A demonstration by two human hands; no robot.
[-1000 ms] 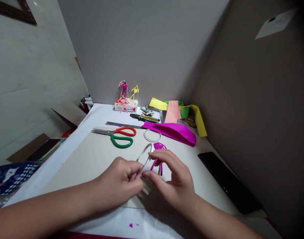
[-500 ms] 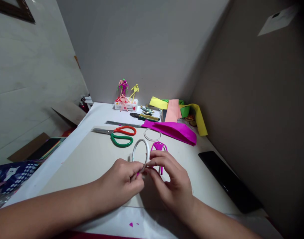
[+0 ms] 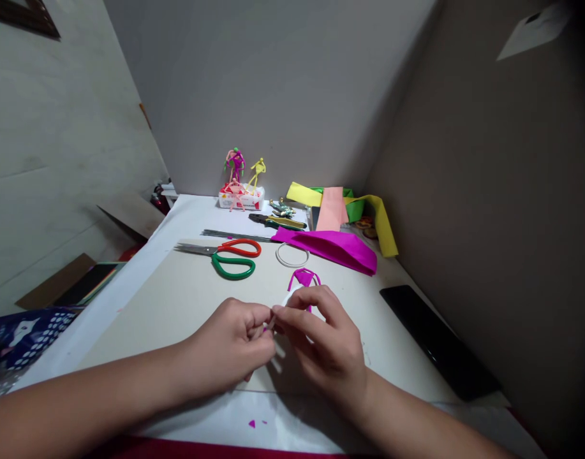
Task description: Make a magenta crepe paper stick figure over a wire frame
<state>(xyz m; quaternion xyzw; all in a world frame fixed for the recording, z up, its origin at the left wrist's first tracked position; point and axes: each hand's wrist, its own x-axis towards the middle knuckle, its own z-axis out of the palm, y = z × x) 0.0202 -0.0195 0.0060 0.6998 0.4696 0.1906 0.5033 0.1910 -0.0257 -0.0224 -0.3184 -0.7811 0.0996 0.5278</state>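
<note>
My left hand (image 3: 235,338) is closed, thumb against forefinger, with a bit of magenta (image 3: 266,327) showing at its fingertips; most of that piece is hidden. My right hand (image 3: 325,338) meets it, fingers bent around a thin white ring (image 3: 289,295) that looks like a narrow roll of tape. Only a slice of the ring shows above the fingers. Just behind my right hand lies a small magenta figure (image 3: 304,277) with bent limbs, partly covered. Farther back, a second white ring (image 3: 293,255) lies flat on the pale board (image 3: 168,319).
Left of the rings lie scissors (image 3: 225,252) with red and green handles. Behind are thin wires (image 3: 235,234), pliers (image 3: 277,221), a magenta strip (image 3: 335,248) and a small box (image 3: 241,199) bearing figures. A black slab (image 3: 436,338) lies right; magenta scraps (image 3: 252,423) lie in front.
The white ring, upright and in full view between my hands before, has tipped rightward behind my right fingers. My right fingertips have moved closer to my left thumb and forefinger.
</note>
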